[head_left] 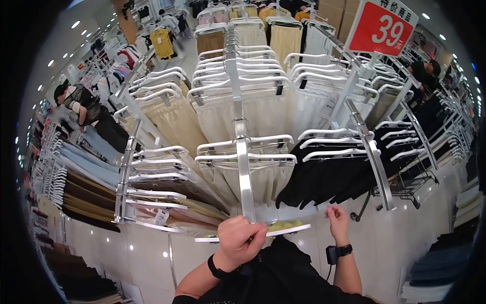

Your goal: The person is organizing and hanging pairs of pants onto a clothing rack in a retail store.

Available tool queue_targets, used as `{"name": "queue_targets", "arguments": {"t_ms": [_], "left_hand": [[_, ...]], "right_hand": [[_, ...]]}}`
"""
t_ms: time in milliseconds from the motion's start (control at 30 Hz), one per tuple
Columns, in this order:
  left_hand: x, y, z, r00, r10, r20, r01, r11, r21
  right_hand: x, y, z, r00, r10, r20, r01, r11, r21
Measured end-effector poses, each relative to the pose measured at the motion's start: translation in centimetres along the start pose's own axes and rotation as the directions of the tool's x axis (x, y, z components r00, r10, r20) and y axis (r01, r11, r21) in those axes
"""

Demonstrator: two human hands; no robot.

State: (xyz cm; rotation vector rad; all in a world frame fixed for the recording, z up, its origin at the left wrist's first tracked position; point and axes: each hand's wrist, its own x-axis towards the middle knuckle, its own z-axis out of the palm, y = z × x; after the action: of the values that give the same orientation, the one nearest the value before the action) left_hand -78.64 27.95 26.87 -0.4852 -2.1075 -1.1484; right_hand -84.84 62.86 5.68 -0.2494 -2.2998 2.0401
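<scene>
My left hand (240, 240) is closed around the middle of a white hanger (288, 230), near the front end of the central metal rail (245, 185). A yellow-green garment (283, 225) shows on that hanger; most of it is hidden behind the hanger and my hand. To the right, my right hand (338, 221) is raised with its fingers loosely bent and apart, and nothing visible in them. It is apart from the rack, below the black garments (319, 175). Cream pants (250, 180) hang on white hangers beyond my left hand.
A left rail (124, 177) and a right rail (372, 157) jut towards me, both bearing garments. A red price sign (383, 28) stands above the rack. People are at the left (91, 109) and right (425, 76). A wheeled metal stand (405, 190) is on the floor at right.
</scene>
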Motion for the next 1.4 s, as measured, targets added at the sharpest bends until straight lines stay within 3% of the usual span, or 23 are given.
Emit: {"name": "queue_targets", "arguments": {"t_ms": [133,267,400,467,600,667,767,833,867,933,1000,1067,1100,1167,1267,1300,1400], "left_hand": [[0.8,0.2,-0.5,0.996,-0.019,0.087,0.019,1.0,0.003],[1.4,0.6,-1.1,0.978,-0.046,0.203,0.032,0.997,0.07],[1.7,1.2,-0.8,0.973,-0.124,0.194,0.108,0.99,0.091],[1.4,1.3,-0.7,0.966,-0.172,0.191,0.151,0.981,0.119],[1.6,1.7,-1.0,0.947,-0.215,0.237,0.172,0.967,0.189],[1.6,2.2,-0.9,0.939,-0.24,0.244,0.189,0.958,0.214],[1.6,3.3,0.3,0.938,-0.324,0.123,0.267,0.902,0.339],[2.2,4.1,0.7,0.936,-0.33,0.118,0.27,0.894,0.358],[2.6,4.7,0.8,0.935,-0.336,0.112,0.271,0.882,0.386],[3.1,5.0,1.4,0.93,-0.362,0.061,0.32,0.883,0.344],[3.0,4.7,1.4,0.934,-0.352,0.058,0.315,0.891,0.328],[3.1,4.3,1.5,0.942,-0.326,0.079,0.285,0.902,0.324],[3.3,4.0,1.4,0.95,-0.299,0.086,0.257,0.91,0.326],[3.0,3.7,1.3,0.96,-0.268,0.085,0.229,0.921,0.316],[2.4,3.3,1.3,0.965,-0.257,0.059,0.231,0.931,0.283],[2.6,3.4,1.4,0.964,-0.262,0.053,0.237,0.931,0.279],[2.4,3.2,1.4,0.968,-0.246,0.042,0.225,0.935,0.276]], "right_hand": [[5.0,-8.4,5.8,0.962,-0.206,0.176,0.203,0.978,0.038],[8.8,-14.6,11.5,0.81,-0.524,0.265,0.558,0.827,-0.07],[11.7,-14.3,15.2,0.716,-0.599,0.36,0.692,0.676,-0.253],[11.9,-13.7,15.4,0.757,-0.457,0.466,0.589,0.786,-0.187],[11.4,-12.2,14.9,0.671,-0.361,0.648,0.471,0.882,0.004],[11.3,-11.7,14.7,0.612,-0.276,0.741,0.407,0.914,0.005],[11.8,-12.0,14.6,0.59,-0.263,0.763,0.397,0.918,0.01],[12.6,-12.4,14.3,0.5,-0.352,0.791,0.494,0.866,0.073],[13.0,-12.6,13.9,0.501,-0.343,0.795,0.486,0.871,0.07],[14.1,-13.4,13.2,0.422,-0.479,0.77,0.611,0.777,0.148],[14.7,-14.7,11.5,0.45,-0.567,0.689,0.631,0.749,0.204],[15.6,-15.8,9.1,0.518,-0.74,0.43,0.79,0.606,0.09],[16.1,-16.0,8.0,0.542,-0.768,0.34,0.827,0.56,-0.053],[17.2,-16.1,6.2,0.564,-0.8,0.204,0.808,0.484,-0.335],[18.5,-15.8,4.6,0.628,-0.715,0.307,0.706,0.358,-0.61],[18.8,-15.7,4.5,0.68,-0.638,0.362,0.675,0.351,-0.649],[19.1,-15.8,4.3,0.672,-0.614,0.415,0.682,0.292,-0.671]]}}
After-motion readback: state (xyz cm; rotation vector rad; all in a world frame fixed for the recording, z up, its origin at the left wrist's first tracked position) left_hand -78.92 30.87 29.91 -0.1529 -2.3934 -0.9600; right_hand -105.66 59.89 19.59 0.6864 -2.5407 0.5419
